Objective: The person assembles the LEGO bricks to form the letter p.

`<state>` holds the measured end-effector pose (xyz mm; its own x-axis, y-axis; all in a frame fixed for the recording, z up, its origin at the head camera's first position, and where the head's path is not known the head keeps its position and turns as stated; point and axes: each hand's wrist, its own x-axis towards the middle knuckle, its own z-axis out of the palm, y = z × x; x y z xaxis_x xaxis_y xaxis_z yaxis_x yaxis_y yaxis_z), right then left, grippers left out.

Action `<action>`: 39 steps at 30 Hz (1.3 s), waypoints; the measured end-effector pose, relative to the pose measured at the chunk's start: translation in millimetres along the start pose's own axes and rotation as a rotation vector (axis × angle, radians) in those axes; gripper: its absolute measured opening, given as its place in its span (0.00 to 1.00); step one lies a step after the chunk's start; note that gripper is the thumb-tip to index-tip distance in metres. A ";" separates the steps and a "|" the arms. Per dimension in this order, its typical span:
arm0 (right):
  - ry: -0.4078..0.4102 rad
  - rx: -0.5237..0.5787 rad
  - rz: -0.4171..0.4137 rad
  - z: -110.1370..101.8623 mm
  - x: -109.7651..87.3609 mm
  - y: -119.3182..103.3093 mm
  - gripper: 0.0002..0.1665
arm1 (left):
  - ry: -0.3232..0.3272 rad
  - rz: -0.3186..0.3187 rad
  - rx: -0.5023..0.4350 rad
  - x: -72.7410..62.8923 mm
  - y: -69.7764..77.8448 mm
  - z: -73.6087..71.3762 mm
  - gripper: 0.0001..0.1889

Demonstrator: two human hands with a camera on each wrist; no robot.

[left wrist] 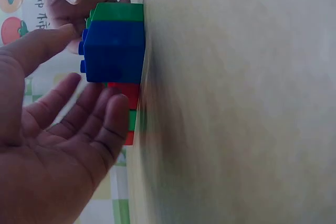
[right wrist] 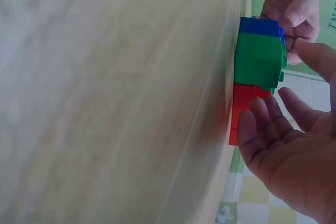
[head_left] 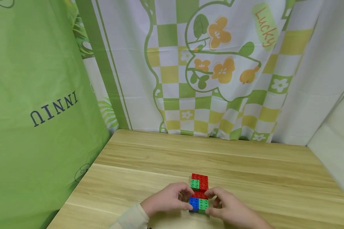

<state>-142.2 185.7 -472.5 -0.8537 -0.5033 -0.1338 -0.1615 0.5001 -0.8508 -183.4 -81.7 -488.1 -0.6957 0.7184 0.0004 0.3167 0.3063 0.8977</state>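
Note:
A blue toy building brick (head_left: 193,204) and a green brick (head_left: 203,205) sit side by side at the near end of a small group on the table. Behind them is a red brick (head_left: 200,195), partly hidden by fingers. Farther back, a smaller green brick (head_left: 195,183) is next to the red studs of another brick (head_left: 203,182). My left hand (head_left: 173,198) is at the left side, thumb by the blue brick (left wrist: 114,51). On the opposite side is my right hand (head_left: 225,203), its thumb at the green brick (right wrist: 258,59). Both hands have loosely bent, spread fingers.
The bricks stand on a wood-grain table (head_left: 137,152). A patterned curtain (head_left: 172,105) hangs along its back edge, and a green cloth (head_left: 46,143) hangs at the left. A pale wall (head_left: 338,146) borders the right side.

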 end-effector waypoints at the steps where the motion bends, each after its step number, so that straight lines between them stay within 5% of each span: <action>1: -0.004 -0.003 -0.002 0.9 0.5 -0.6 0.26 | -0.002 -0.008 0.020 0.1 -0.1 0.7 0.17; 14: -0.022 -0.129 0.023 6.2 4.2 -2.0 0.19 | 0.014 -0.089 0.152 -0.3 3.6 7.4 0.15; 26: -0.052 -0.102 0.033 5.0 -3.4 -5.6 0.18 | -0.049 -0.058 0.199 -2.0 6.0 8.7 0.15; 31: -0.039 -0.076 0.059 2.7 -5.9 -12.6 0.18 | -0.046 -0.051 0.185 -4.0 5.1 8.7 0.15; 39: 0.038 -0.145 -0.044 -3.3 -6.8 -21.5 0.18 | -0.034 -0.075 0.127 -7.0 6.1 9.6 0.15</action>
<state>-134.5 180.7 -451.6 -0.8619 -0.5014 -0.0758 -0.2670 0.5758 -0.7727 -170.4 -78.8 -486.9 -0.6989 0.7105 -0.0819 0.3451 0.4353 0.8315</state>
